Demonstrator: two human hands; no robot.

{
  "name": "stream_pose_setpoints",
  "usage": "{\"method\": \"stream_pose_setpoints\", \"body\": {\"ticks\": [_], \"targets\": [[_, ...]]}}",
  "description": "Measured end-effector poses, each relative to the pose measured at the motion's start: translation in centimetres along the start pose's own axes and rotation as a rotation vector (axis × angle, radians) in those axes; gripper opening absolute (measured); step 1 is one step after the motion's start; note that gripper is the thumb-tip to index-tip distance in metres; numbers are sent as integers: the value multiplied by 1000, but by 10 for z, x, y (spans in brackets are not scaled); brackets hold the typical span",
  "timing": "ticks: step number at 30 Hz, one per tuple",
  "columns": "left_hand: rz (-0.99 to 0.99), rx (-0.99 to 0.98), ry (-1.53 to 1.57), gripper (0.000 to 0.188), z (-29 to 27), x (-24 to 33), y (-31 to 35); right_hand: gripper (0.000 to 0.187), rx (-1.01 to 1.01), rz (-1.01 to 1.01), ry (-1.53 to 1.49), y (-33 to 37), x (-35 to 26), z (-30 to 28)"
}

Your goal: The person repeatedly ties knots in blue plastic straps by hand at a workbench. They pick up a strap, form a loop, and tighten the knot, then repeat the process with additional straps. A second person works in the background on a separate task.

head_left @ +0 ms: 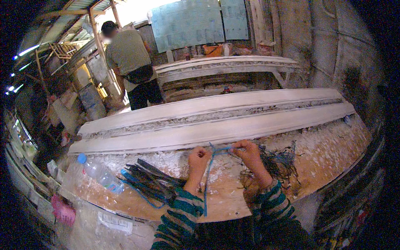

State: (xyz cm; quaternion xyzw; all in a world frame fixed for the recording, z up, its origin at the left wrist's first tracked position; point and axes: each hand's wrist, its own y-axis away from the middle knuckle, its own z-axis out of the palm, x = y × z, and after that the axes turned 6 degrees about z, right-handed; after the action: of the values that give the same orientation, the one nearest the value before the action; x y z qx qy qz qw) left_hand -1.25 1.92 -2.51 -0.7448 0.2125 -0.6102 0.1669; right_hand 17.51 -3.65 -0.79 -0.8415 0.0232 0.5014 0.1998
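Observation:
A thin blue cord [207, 179] is stretched between my two hands above the plywood tabletop [227, 200]. One end of it hangs down between my forearms toward the table's near edge. My left hand [198, 161] is closed in a pinch at the cord, near where it seems to cross or loop. My right hand [249, 155] pinches the cord a short way to the right. Beside my left forearm lies a bundle of dark strips [152, 179] with more blue cord around it. A tangled heap of dark strands [283, 162] sits right of my right hand.
Two long white mouldings [216, 128] lie across the table's far side. A clear plastic bottle [99, 174] with a blue cap lies at left, near a pink object [63, 209]. Beyond, a person [130, 58] stands by another bench [225, 62] with an orange container [213, 50].

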Motion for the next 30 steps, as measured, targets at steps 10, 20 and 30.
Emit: {"method": "stream_pose_setpoints", "body": {"ticks": [10, 20, 30], "targets": [[-49, 94, 63, 6, -5, -11, -6, 14, -700, -202, -317, 21, -34, 13], [-109, -350, 106, 7, 3, 13, 6, 11, -169, -98, -171, 10, -17, 9], [-142, -753, 393, 17, 14, 30, 21, 15, 253, -70, -53, -1, 2, 7]]}}
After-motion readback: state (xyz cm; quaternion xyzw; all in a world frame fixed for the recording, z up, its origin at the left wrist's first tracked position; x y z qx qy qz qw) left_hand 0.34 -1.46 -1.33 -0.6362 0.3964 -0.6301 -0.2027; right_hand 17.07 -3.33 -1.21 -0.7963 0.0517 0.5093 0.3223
